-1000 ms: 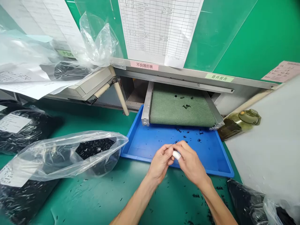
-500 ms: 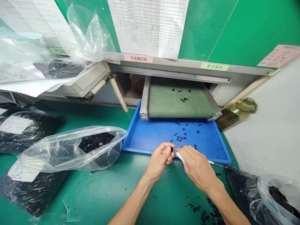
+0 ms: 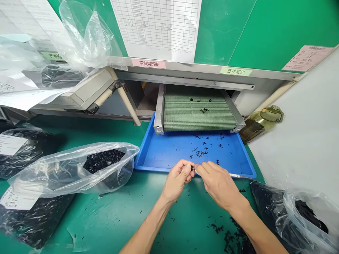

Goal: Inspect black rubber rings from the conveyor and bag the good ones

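My left hand (image 3: 177, 179) is curled into a pinch at the near rim of a blue tray (image 3: 159, 155), its fingertips closed on a tiny black part I can barely see. My right hand (image 3: 218, 183) meets it from the right, fingers closed around a thin white-tipped tool (image 3: 234, 175) whose shaft sticks out to the right. Small black parts (image 3: 200, 153) lie scattered in the tray, and a few more (image 3: 202, 110) sit on the green mesh conveyor belt (image 3: 198, 118) that ends over the tray.
An open clear bag of black parts (image 3: 79, 169) lies left of the tray, with more bags (image 3: 18, 148) far left and at lower right (image 3: 291, 218). A green bottle (image 3: 261, 120) lies right of the belt. Black bits litter the green table (image 3: 106, 218).
Both hands stayed together at the tray's near rim; the white piece seen in my right fingers a second ago is now turned so the thin tool shaft shows. The view drifted slightly.
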The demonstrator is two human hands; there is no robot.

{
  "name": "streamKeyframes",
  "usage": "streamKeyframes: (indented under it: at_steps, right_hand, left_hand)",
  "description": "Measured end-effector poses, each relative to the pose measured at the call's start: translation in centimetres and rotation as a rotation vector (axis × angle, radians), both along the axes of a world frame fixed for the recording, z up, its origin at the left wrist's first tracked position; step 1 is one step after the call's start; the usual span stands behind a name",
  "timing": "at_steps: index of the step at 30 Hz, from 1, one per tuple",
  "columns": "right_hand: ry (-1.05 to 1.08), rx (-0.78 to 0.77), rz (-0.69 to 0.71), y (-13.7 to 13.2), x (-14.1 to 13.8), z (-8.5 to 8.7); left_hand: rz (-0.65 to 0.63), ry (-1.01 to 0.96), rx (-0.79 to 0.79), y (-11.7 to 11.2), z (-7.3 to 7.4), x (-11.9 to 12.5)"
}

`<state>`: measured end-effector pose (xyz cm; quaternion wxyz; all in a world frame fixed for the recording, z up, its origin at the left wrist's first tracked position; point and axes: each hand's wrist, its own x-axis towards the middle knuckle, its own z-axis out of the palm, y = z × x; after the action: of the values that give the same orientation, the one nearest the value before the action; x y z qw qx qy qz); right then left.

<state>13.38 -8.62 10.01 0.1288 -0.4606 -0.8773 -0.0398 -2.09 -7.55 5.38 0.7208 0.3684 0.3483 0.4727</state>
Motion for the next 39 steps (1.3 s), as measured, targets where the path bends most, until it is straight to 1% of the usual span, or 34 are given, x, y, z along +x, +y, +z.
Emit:
streamKeyframes:
  at_steps: [2,4,7,11,15,18,21,23,25,27,30,32,34,35,37,39]
  right_hand:
    - [-0.008,0.001,-0.009,-0.1,-0.2,-0.1]
    - [0.017,-0.028,-0.037,-0.2,-0.6,-0.3]
    - [0.113,-0.117,-0.141,-0.6,-1.6,-0.8]
    - [0.315,-0.300,-0.309,-0.9,-3.0,-1.6]
    - [0.467,-0.402,-0.394,-0.3,-3.7,-2.9]
    - [0.574,-0.531,-0.449,0.5,-3.4,-3.6]
    - [0.748,-0.675,-0.422,1.2,-2.9,-4.0]
    - [0.820,-0.724,-0.379,1.5,-2.3,-4.2]
    - [0.813,-0.720,-0.353,1.8,-1.4,-4.5]
    - [0.751,-0.665,-0.363,2.6,0.1,-4.7]
    - [0.605,-0.507,-0.431,5.3,3.3,-4.1]
    - [0.494,-0.353,-0.467,8.4,5.5,-3.1]
    - [0.417,-0.227,-0.490,12.4,7.2,-1.7]
    - [0.399,-0.192,-0.501,14.6,7.8,-1.1]
    - [0.380,-0.157,-0.527,19.2,8.4,-0.1]
    - [0.368,-0.134,-0.564,23.5,8.4,0.4]
  left_hand:
    - [0.021,0.035,0.031,0.0,-0.1,-0.1]
    - [0.044,0.075,0.064,0.0,-0.3,0.0]
    - [0.106,0.117,0.090,0.0,-0.9,0.3]
    - [0.202,0.148,0.084,0.2,-2.3,1.0]
    - [0.216,0.201,0.072,0.5,-4.0,1.3]
    - [0.239,0.236,0.090,0.6,-5.0,1.4]
    - [0.254,0.191,0.100,0.8,-5.8,1.7]
    - [0.254,0.133,0.097,0.9,-6.0,2.0]
    - [0.245,0.100,0.085,1.1,-6.1,2.1]
    - [0.233,0.084,0.045,1.4,-5.9,2.0]
    - [0.235,0.021,-0.062,1.9,-5.4,1.6]
    - [0.240,-0.045,-0.125,2.2,-4.9,1.2]
    - [0.234,-0.119,-0.180,2.5,-4.4,0.9]
    - [0.229,-0.154,-0.208,2.6,-4.2,0.8]
    - [0.221,-0.213,-0.266,2.7,-3.9,0.8]
    - [0.217,-0.251,-0.316,2.7,-3.8,0.9]
